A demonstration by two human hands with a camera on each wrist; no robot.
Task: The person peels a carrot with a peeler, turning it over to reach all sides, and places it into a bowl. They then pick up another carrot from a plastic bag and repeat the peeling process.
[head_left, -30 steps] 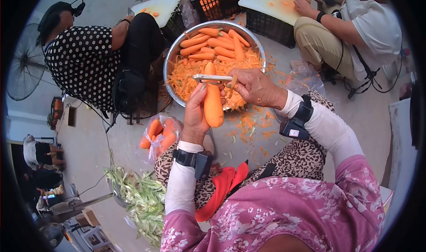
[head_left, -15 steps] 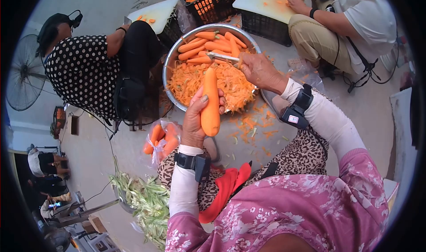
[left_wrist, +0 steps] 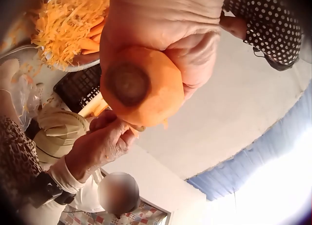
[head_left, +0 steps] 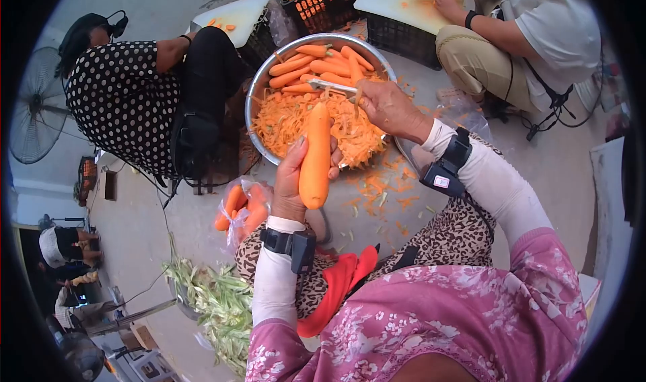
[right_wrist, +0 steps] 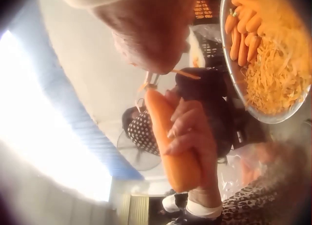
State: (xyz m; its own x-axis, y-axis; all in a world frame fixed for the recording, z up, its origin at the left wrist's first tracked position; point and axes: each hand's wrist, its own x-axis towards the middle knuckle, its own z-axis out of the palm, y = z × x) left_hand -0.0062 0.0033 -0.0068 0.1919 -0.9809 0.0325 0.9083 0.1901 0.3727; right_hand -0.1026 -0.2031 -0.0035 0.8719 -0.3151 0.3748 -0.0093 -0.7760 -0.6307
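My left hand [head_left: 291, 180] grips a peeled-looking carrot [head_left: 315, 157], held upright in front of the metal bowl [head_left: 254, 93]. In the left wrist view the carrot's blunt end [left_wrist: 127, 83] faces the camera. My right hand [head_left: 393, 109] holds a metal peeler [head_left: 333, 86] just beyond the carrot's far tip, over the bowl. The right wrist view shows the left hand's fingers [right_wrist: 187, 127] wrapped round the carrot [right_wrist: 170, 147], with the peeler partly hidden under my right hand [right_wrist: 151, 34]. Whole carrots [head_left: 330, 67] and a heap of orange peelings [head_left: 356, 133] fill the bowl.
A plastic bag of carrots [head_left: 245, 210] lies left of my knees, near a pile of green husks [head_left: 219, 301]. Black crates [head_left: 323, 9] and cutting boards [head_left: 404, 5] stand beyond the bowl. One person sits on each side; peelings litter the floor [head_left: 390, 241].
Compared with a second ago, the peeler has moved off the carrot's middle, up past its far end. The left hand has lowered the carrot slightly towards the body.
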